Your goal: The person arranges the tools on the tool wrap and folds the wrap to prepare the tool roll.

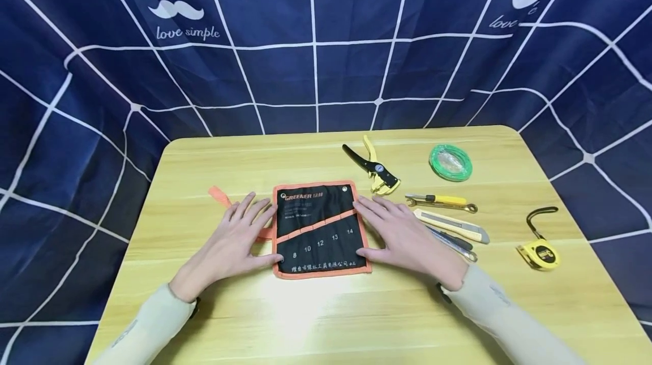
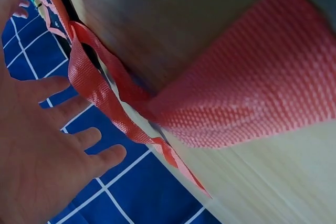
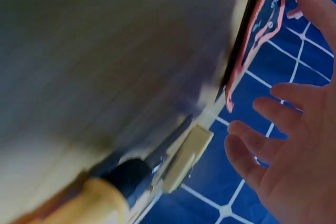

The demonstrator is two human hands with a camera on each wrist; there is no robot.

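While the fingers [image 1: 257,209] of the left hand [image 1: 231,243] and right hand [image 1: 402,235] lie straight and flat, the black, orange-trimmed wrench pouch [image 1: 318,229] is pressed at both side edges at mid-bench [image 1: 326,314]. An orange strap [image 2: 105,93] is seen beside the left hand; a utility knife [image 1: 450,225] lies just right.

— Where are we looking, a workshop?

— We'd say a staged tabletop booth: a wooden table [image 1: 326,308] hemmed in by a navy grid curtain [image 1: 316,42] printed "love simple".

— And the tools?

— We see a pouch [image 1: 318,229], pliers [image 1: 374,168], a tape measure [image 1: 539,252], a knife [image 1: 450,224].
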